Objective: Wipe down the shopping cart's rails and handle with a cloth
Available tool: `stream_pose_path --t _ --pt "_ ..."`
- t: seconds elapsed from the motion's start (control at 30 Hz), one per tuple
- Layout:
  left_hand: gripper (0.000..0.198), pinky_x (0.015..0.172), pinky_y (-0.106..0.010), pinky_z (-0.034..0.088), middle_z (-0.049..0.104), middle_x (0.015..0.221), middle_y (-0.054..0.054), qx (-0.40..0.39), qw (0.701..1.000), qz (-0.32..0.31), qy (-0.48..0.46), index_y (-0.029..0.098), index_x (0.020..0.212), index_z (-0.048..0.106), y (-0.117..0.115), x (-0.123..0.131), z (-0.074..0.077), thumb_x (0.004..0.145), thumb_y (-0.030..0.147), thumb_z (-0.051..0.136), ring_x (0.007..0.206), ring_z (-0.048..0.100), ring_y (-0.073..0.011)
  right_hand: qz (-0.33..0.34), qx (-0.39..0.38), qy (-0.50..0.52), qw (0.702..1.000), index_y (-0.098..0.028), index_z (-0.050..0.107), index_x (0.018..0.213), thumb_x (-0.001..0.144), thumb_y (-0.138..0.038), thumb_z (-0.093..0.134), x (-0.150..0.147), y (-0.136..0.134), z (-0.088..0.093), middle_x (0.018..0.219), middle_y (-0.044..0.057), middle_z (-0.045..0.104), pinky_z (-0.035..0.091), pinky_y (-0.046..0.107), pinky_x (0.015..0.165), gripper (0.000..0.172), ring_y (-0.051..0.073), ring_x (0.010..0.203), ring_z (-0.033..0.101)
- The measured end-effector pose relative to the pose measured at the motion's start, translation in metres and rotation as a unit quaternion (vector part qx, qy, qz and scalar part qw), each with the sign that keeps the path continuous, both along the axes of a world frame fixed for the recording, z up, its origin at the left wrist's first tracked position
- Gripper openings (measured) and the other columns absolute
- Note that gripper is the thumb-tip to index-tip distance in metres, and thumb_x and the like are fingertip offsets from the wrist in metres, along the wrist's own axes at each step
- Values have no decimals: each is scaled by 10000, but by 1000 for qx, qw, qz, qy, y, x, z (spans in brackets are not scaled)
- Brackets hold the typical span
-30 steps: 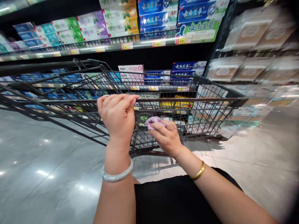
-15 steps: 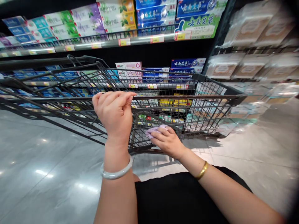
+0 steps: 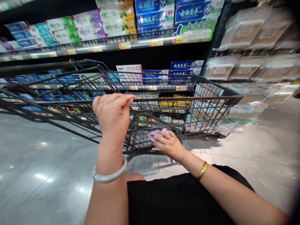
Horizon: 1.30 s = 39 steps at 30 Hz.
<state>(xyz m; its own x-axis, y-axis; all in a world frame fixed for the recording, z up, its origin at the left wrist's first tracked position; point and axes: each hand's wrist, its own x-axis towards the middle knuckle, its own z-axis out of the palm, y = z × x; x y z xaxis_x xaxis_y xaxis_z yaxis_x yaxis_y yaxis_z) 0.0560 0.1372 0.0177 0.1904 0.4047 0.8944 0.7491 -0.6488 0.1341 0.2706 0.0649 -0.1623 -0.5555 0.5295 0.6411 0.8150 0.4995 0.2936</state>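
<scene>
A black wire shopping cart (image 3: 211, 99) stretches across the view in front of me. My left hand (image 3: 112, 111) is closed around the near top rail of its basket, with a pale bangle on the wrist. Lower and to the right, my right hand (image 3: 169, 144) presses a crumpled lilac cloth (image 3: 154, 135) against the wire side of the basket, near its bottom edge. Its fingers curl over the cloth and hide part of it. A gold bracelet circles that wrist.
Behind the cart, a shelf (image 3: 89, 48) bears stacked toothpaste boxes (image 3: 154, 19), with more boxes on lower levels. Clear packs (image 3: 249, 31) hang on hooks at the right. Glossy grey tile floor (image 3: 47, 162) lies under the cart.
The view has shifted slightly. My left forearm leans a little further left while the hand stays on the rail. The right hand and cloth sit marginally lower and further right.
</scene>
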Motion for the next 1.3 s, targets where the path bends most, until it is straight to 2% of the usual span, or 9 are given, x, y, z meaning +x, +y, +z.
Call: stream_pose_path --t 0.17,0.27,0.47,0.6,0.8,0.93,1.07,1.23,1.3 --pt "210 892 -437 380 790 936 9 -24 1000 -6 13 359 990 801 -7 -10 6 984 388 593 890 674 -224 34 -40 -89 995 -236 693 1223 1006 -287 610 9 -12 6 1223 35 745 438 390 1001 239 198 1173 610" --pt "200 872 -425 383 788 920 8 -40 999 -13 7 353 976 800 -16 -17 9 980 364 600 877 682 -218 50 -13 -105 993 -249 695 1213 1008 -281 609 14 -29 20 1235 16 740 439 359 946 224 179 1167 602" --pt "211 857 -413 380 793 922 12 -5 1000 -12 22 341 983 797 -43 -27 9 986 358 587 849 671 -212 34 173 45 983 -317 713 1171 946 -232 704 -3 -53 83 1240 -73 748 389 369 1023 240 181 1195 555" --pt "207 845 -405 388 792 917 13 8 999 -4 43 341 1008 799 -63 -29 11 982 365 595 842 670 -207 2 219 119 968 -303 723 1102 940 -274 720 -33 -50 121 1188 -43 762 375 372 1029 164 190 1241 542" --pt "282 815 -336 492 800 961 -25 -23 994 -70 82 268 1065 807 -74 -58 25 1006 329 537 873 706 -178 23 193 94 976 -305 701 1189 963 -222 643 -54 -53 143 1270 -30 734 367 391 1020 248 200 1173 550" --pt "289 846 -360 480 798 959 -18 -33 991 19 127 272 1021 812 -78 -96 36 1006 352 534 911 702 -205 29 157 141 977 -286 715 1134 945 -222 632 -76 -58 151 1272 -8 726 361 415 1019 216 232 1168 533" --pt "294 874 -390 450 797 1000 -23 -56 982 111 140 283 1003 811 -74 -127 44 993 401 541 969 697 -249 74 104 138 982 -280 692 1197 956 -277 606 -106 -56 172 1329 7 688 352 425 1047 256 245 1226 496" --pt "354 807 -339 469 803 977 -69 -106 980 98 137 225 1015 808 -58 -146 43 981 411 508 910 707 -238 -23 30 237 971 -242 700 1137 943 -270 600 -139 -47 202 1269 52 696 381 433 933 220 270 1136 509" --pt "359 809 -333 471 804 986 -67 -108 980 91 137 227 1018 808 -53 -148 42 977 394 493 918 709 -236 -16 8 234 972 -242 694 1132 956 -275 576 -155 -42 207 1271 52 692 379 435 925 214 269 1134 509"
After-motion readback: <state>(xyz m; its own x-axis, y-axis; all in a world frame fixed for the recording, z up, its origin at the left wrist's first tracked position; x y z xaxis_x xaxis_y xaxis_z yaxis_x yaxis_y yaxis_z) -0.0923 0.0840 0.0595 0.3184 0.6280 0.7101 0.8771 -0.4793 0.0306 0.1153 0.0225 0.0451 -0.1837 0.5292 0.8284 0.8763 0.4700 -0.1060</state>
